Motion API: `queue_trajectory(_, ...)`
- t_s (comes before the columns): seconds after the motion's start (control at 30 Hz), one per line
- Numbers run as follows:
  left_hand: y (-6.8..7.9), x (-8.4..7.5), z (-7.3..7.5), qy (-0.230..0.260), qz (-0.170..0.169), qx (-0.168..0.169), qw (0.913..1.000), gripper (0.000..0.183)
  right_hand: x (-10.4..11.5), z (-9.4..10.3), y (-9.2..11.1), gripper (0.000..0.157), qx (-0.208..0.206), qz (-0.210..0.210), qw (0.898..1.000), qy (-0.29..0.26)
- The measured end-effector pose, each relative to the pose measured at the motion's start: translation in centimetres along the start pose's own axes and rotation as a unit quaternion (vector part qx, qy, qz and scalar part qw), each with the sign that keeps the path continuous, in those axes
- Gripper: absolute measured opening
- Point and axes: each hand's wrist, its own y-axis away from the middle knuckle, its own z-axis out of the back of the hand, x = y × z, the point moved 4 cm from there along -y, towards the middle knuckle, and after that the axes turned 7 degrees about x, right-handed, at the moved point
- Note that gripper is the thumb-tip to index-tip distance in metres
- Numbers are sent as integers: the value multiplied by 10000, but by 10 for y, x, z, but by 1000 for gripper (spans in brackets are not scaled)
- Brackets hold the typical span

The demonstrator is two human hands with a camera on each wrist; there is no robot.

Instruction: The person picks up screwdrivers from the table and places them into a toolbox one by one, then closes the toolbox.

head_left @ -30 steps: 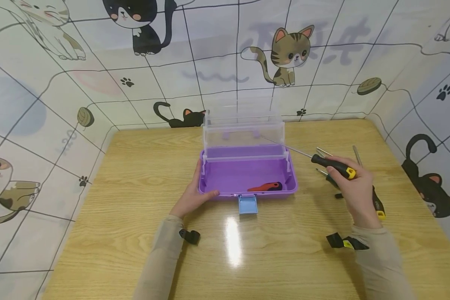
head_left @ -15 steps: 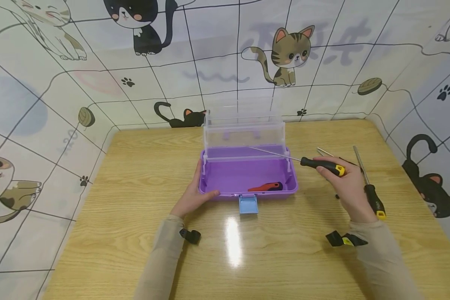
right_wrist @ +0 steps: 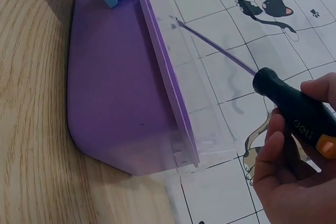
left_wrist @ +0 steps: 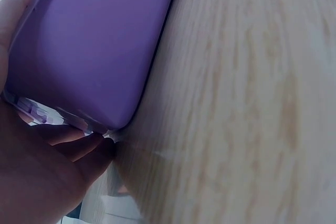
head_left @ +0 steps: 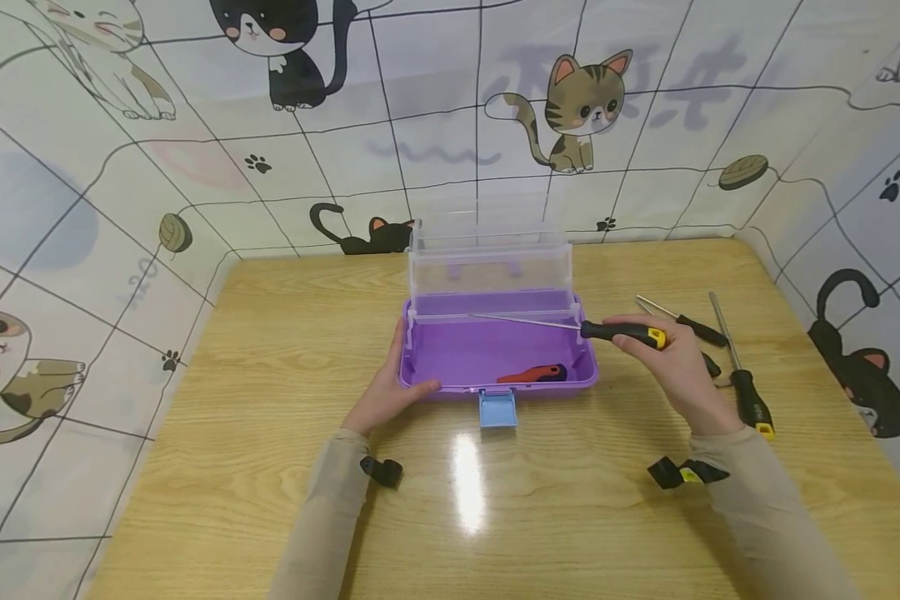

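Note:
A purple toolbox [head_left: 450, 346] stands on the table with its clear lid [head_left: 487, 271] raised at the back. Inside, near the front wall, lies a red-and-black handle [head_left: 534, 373]. My left hand [head_left: 386, 387] grips the box's left end, thumb at the front rim and fingers along the side; the left wrist view shows them against the purple wall [left_wrist: 94, 45]. My right hand [head_left: 671, 358] pinches a screwdriver [head_left: 618, 332] by its black-and-yellow handle. Its long shaft points left over the box opening. In the right wrist view the screwdriver handle [right_wrist: 294, 100] sits between thumb and fingers.
Right of the box lie several more screwdrivers, one with a black-and-yellow handle [head_left: 752, 400] and another with a slim black handle [head_left: 703, 330]. A blue latch [head_left: 497, 409] hangs open at the box front. Cat-patterned sheeting [head_left: 435, 125] rises behind the table [head_left: 570, 508].
My right hand has moved left with the screwdriver, bringing its shaft lower over the box and uncovering more of the screwdrivers on the table. The left hand and box have stayed put.

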Motion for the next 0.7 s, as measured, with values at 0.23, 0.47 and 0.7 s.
queue_trajectory(0.23, 0, 0, 1, -48, 53, -12, 10000, 114, -1, -6, -4, 27, 277, 42, 9996, 25)
queue_trajectory(0.47, 0, -1, 1, -39, 0, -22, 10000, 114, -5, -21, -11, 23, 626, 11, 9980, 10)
queue_trajectory(0.7, 0, -2, 1, 31, -9, 39, 10000, 114, -8, -31, -16, 27, 721, -287, 9968, 212)
